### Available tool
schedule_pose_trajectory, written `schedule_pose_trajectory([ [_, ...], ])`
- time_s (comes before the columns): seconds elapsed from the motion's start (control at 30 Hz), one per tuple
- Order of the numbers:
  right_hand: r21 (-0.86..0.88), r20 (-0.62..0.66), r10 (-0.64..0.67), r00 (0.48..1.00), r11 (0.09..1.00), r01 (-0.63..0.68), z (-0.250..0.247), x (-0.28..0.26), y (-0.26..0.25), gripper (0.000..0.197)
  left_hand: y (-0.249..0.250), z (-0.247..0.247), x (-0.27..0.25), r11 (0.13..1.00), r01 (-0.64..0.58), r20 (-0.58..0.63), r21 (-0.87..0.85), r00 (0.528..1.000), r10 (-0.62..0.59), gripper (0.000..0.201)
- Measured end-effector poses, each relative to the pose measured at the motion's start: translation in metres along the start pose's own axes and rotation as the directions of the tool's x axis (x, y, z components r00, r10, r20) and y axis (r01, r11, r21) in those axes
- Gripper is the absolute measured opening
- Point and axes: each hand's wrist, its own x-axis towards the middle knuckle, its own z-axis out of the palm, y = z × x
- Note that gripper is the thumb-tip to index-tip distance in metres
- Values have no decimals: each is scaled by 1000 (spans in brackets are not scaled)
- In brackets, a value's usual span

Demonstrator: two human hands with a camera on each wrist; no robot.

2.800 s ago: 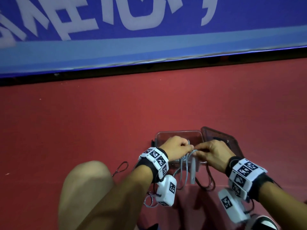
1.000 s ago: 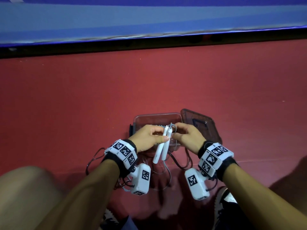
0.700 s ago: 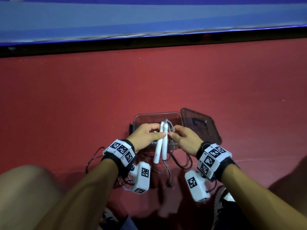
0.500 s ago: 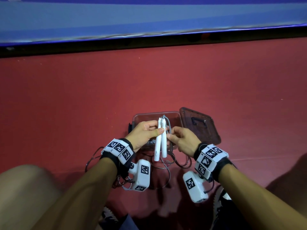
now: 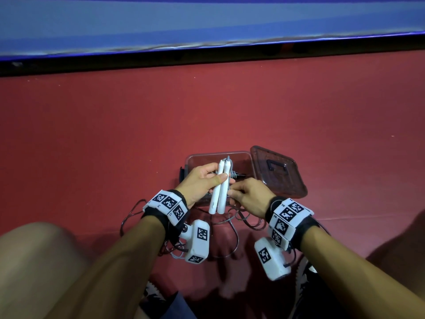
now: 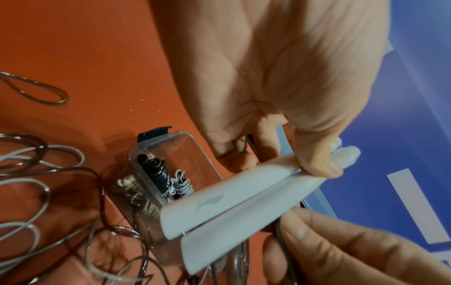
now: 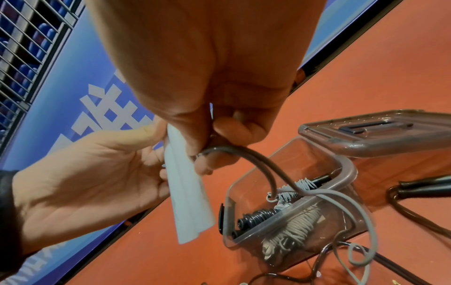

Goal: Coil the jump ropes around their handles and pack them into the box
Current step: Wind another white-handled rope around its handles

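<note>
My left hand (image 5: 215, 180) grips two white jump-rope handles (image 5: 219, 189) side by side, upright above the clear plastic box (image 5: 243, 157). In the left wrist view my thumb presses across the handles (image 6: 231, 202). My right hand (image 5: 232, 192) touches the handles' right side and pinches the grey rope (image 7: 263, 164), which hangs in loops to the floor. Inside the box (image 7: 346, 167) lie coiled ropes, one black (image 7: 256, 216) and one pale grey (image 7: 292, 225).
The box's lid (image 5: 278, 173) lies flat on the red floor, right of the box. Loose rope loops (image 6: 36, 192) sprawl on the floor under my wrists. Black handles (image 7: 427, 185) lie beside the box. A blue banner (image 5: 207, 24) borders the floor ahead.
The white handles have swung from a tilt to nearly upright in my left hand. My right hand has slid lower along them, still holding the rope.
</note>
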Motion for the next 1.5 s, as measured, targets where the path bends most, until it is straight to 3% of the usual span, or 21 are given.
schedule_pose_trajectory([
  [0.27, -51, -20, 40, 999, 998, -41, -2, -2, -12, 32, -9, -3, 4, 987, -5, -85, 163, 996, 19, 13],
  [0.4, -184, 69, 42, 997, 983, -29, -5, -4, -18, 13, -14, -10, 5, 974, 7, -175, 225, 984, 33, 12],
  [0.53, -120, 46, 54, 997, 992, -49, -9, -6, -18, 12, -18, -14, 8, 952, 52, -225, 301, 974, 18, 11],
  [0.7, 45, 9, -28, 1000, 999, 28, -15, -2, -18, 5, -20, -17, 4, 745, 89, -161, 661, 987, 25, 3],
  [0.77, 18, -15, -49, 999, 999, 50, -16, -2, -17, 9, -21, -15, 3, 670, 57, -104, 740, 994, 31, 17],
  [0.87, -10, -96, -65, 993, 998, 65, -15, -1, -17, 14, -15, -10, 1, 598, 8, -23, 802, 1000, 18, 4],
  [1.0, -29, -125, -78, 989, 997, 75, -14, 0, -16, 9, -14, -6, 1, 553, -52, 83, 832, 996, -31, 12],
  [1.1, -18, -139, -64, 988, 998, 62, -13, 1, -13, 5, -15, -7, 1, 577, -61, 141, 814, 986, -94, 15],
  [1.2, 48, -196, -2, 981, 999, 11, -15, 2, -6, 7, -12, -10, 3, 691, -47, 157, 721, 983, -97, 4],
  [1.33, 208, -260, 55, 964, 978, 1, -14, 8, 1, 6, -7, -14, 4, 854, 12, 166, 520, 980, -114, 11],
  [1.5, 365, -251, 123, 960, 931, -24, -12, 14, 9, 10, -4, -14, 2, 939, 24, 173, 343, 981, -89, 18],
])
